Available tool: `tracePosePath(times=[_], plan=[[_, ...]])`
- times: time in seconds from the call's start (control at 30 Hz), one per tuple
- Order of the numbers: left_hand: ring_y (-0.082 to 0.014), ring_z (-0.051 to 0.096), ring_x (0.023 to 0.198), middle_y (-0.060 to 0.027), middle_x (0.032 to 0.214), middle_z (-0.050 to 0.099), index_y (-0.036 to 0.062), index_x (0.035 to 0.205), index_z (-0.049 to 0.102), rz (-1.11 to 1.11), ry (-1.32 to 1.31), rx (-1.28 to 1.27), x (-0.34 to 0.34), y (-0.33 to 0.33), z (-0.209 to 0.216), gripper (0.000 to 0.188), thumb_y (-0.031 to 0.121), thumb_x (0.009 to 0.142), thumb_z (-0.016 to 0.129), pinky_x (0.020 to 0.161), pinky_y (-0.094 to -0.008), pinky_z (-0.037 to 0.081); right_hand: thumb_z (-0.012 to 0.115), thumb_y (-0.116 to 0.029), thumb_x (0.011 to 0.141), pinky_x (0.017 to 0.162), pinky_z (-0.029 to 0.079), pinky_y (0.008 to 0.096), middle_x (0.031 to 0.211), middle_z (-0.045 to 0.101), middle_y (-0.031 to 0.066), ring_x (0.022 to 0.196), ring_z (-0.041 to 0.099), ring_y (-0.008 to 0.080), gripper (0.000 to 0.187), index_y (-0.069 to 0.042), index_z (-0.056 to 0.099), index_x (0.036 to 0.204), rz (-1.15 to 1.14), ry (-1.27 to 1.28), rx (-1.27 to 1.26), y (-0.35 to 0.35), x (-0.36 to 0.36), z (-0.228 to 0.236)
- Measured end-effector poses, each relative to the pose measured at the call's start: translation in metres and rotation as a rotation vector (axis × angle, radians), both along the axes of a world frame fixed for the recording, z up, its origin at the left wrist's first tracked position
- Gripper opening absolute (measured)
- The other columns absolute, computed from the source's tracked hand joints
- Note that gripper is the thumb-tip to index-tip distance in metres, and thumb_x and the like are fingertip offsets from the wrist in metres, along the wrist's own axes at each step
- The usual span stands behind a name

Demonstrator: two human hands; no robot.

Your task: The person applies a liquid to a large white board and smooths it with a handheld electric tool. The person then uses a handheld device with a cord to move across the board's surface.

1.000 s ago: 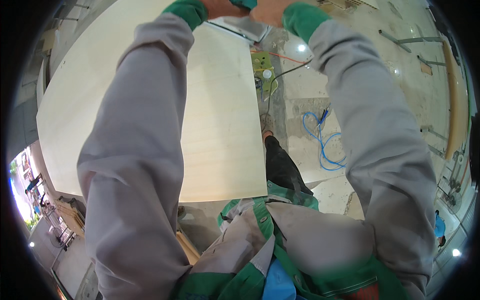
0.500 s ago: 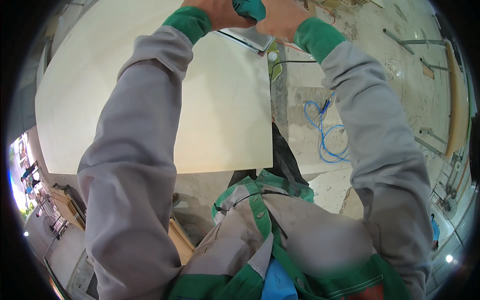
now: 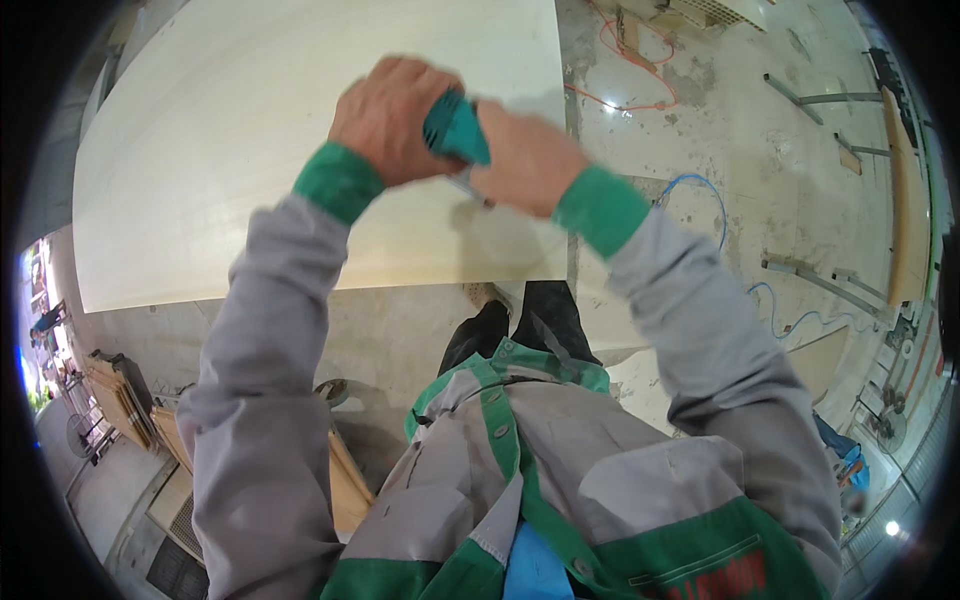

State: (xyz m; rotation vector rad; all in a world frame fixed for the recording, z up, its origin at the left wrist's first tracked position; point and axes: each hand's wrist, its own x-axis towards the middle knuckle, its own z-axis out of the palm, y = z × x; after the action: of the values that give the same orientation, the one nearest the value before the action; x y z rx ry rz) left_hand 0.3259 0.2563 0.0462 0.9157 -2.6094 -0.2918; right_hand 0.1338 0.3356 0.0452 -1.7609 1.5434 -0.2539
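A teal power sander (image 3: 458, 128) is between my two hands over a large pale board (image 3: 240, 200). My left hand (image 3: 392, 118) wraps its far left side with curled fingers. My right hand (image 3: 530, 155) closes on the other side of its body. A sliver of the tool's flat grey base (image 3: 470, 186) shows below the hands; the rest is hidden under them. The sander's shadow falls on the board near its right front corner. Whether the base touches the board I cannot tell.
The board's front edge lies just ahead of my legs. On the concrete floor to the right are an orange cord (image 3: 640, 100) and a blue hose (image 3: 722, 205). A metal-legged stand with a wooden top (image 3: 905, 200) is at far right. Wooden panels (image 3: 120, 405) lean at left.
Both hands have brought the sander back toward my body, from the upper edge of the view to over the board near its front right corner. The board sits slightly farther from me.
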Motion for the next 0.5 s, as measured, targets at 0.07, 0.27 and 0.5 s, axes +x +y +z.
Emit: tracePosePath(times=[0.07,0.27,0.5], plan=[[-0.0333,0.064,0.107,-0.0069,0.106,0.066,0.0156,0.108,0.067,-0.032,-0.015,0.044,0.016,0.029,0.004,0.059,0.028,0.055,0.092,0.087,-0.0464,0.055,0.068,-0.024,0.086,0.079,0.055,0.0563,0.092,0.070,0.0295,0.086,0.070,0.0481,0.050,0.005,0.045,0.120,-0.006,-0.003,-0.022,0.035,0.019,0.003],[-0.0283,0.063,0.110,-0.0025,0.106,0.064,0.0201,0.109,0.066,-0.081,-0.013,0.086,0.009,0.054,0.009,0.060,0.035,0.057,0.092,0.080,-0.0457,0.052,0.068,-0.019,0.087,0.074,0.055,0.0555,0.090,0.071,0.0272,0.083,0.071,0.0461,0.059,0.007,0.042,0.132,-0.093,-0.044,0.095,0.077,0.022,0.018],[-0.0279,0.065,0.108,-0.0027,0.105,0.067,0.0218,0.108,0.068,-0.143,0.053,-0.049,-0.072,-0.068,-0.009,0.057,0.036,0.058,0.090,0.082,-0.0476,0.055,0.068,-0.020,0.085,0.080,0.055,0.0556,0.095,0.071,0.0277,0.092,0.069,0.0475,0.050,0.003,0.048,0.125,-0.128,0.134,-0.046,-0.041,-0.059,-0.001]])
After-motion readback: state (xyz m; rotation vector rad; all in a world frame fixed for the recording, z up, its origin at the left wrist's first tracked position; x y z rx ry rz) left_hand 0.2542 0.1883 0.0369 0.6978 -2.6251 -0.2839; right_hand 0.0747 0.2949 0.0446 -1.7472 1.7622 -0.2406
